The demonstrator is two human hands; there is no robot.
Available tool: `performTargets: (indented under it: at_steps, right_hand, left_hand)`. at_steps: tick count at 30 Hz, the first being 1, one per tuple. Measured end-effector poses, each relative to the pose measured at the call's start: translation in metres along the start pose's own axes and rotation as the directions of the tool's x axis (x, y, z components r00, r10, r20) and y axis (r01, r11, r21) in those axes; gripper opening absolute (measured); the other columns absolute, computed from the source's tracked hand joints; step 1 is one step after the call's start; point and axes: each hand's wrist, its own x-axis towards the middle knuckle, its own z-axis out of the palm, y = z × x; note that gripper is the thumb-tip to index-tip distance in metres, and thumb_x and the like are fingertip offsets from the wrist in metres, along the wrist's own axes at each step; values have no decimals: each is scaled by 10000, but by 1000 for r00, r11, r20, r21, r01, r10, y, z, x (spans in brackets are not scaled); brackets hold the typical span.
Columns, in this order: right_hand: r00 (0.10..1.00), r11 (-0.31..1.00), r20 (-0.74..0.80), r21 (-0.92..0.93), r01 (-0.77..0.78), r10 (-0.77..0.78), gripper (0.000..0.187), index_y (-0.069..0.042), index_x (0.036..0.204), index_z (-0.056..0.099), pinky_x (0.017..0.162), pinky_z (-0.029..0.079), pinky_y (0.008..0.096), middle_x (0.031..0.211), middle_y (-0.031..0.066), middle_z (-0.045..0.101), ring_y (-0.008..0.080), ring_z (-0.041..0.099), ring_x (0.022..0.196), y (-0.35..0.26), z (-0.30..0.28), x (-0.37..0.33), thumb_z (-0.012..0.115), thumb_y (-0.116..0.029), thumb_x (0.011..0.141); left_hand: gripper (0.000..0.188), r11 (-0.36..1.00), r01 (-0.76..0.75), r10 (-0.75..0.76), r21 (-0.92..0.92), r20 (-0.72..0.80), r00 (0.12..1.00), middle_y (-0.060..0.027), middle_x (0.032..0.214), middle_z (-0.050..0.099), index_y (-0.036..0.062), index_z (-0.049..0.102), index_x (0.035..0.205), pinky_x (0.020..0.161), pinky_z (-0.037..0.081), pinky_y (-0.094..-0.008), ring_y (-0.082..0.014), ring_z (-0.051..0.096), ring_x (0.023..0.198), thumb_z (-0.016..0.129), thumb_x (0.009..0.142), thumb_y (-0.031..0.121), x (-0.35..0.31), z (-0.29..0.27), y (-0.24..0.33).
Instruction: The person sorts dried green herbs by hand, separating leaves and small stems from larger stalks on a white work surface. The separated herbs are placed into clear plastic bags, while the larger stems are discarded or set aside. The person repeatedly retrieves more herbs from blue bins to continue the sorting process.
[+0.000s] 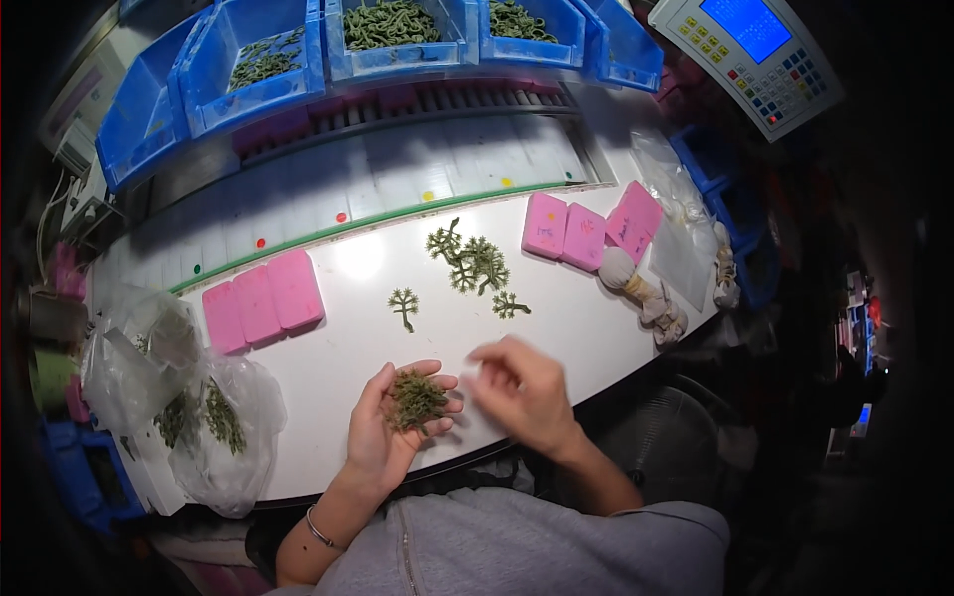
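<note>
On my upturned left hand (376, 427) rests a bunch of small green branched sprigs (417, 400), the fingers partly curled round it. Just to its right is my right hand (524, 393), smeared by motion, with bent fingers; whether anything is between them does not show. Beyond my hands, a loose heap of the same sprigs (467, 260) lies on the white table (368, 372). A single sprig (404, 306) sits apart to the left of the heap, and another sprig (510, 305) lies below it on the right.
Pink blocks (263, 303) stand at left, more pink blocks (583, 236) at right by a cloth-wrapped bundle (646, 298). Clear plastic bags (234, 477) with sprigs lie at left. Blue bins (402, 62) of green pieces line the back, near a keypad device with a screen (760, 55).
</note>
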Motion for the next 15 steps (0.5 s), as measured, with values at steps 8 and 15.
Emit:
performTargets:
  at_steps: [8, 15]
  right_hand:
    - [965, 924, -258, -378, -50, -54, 107, -3, 841, 573, 528, 410, 275, 685, 72, 501, 154, 484, 548, 54, -11, 15, 616, 5, 743]
    - [998, 997, -23, -51, -63, 62, 120, -20, 844, 557, 537, 447, 284, 741, 90, 525, 183, 542, 586, 4, -3, 4, 620, -22, 742]
  left_hand:
    - [441, 1000, -5, 4, -12, -33, 999, -166, 969, 605, -4, 517, 1095, 650, 513, -325, -272, 602, 817, 277, 947, 336, -1, 4, 0]
    - [462, 1000, 3, -3, 3, 6, 1000, -160, 1021, 601, -9, 493, 1143, 720, 510, -327, -247, 606, 882, 272, 951, 348, 0, 2, 0]
